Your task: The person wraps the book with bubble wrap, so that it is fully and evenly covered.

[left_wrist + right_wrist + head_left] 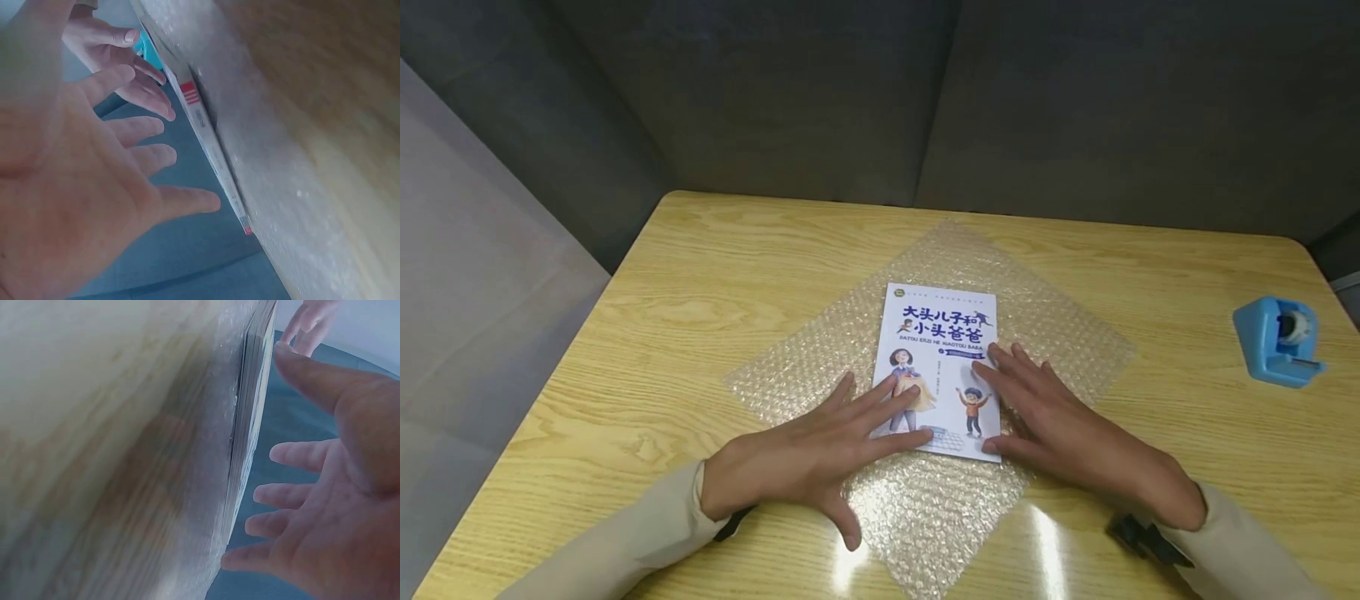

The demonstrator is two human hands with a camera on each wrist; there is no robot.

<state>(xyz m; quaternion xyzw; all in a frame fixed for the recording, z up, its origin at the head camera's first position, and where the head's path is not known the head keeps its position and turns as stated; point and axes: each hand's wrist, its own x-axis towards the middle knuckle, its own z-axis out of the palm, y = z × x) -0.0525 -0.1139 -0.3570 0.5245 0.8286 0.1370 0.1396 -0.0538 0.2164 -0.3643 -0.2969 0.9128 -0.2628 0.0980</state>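
The left hand (820,446) and right hand (1060,425), fingers spread and gripping nothing, hover at the near-left and right of a white illustrated paperback book (946,371), already laid on a clear bubble-wrap sheet (936,517), no corner yet folded over it.

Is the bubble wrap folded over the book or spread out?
Spread out: the bubble wrap lies flat beneath the book, none covering its front.
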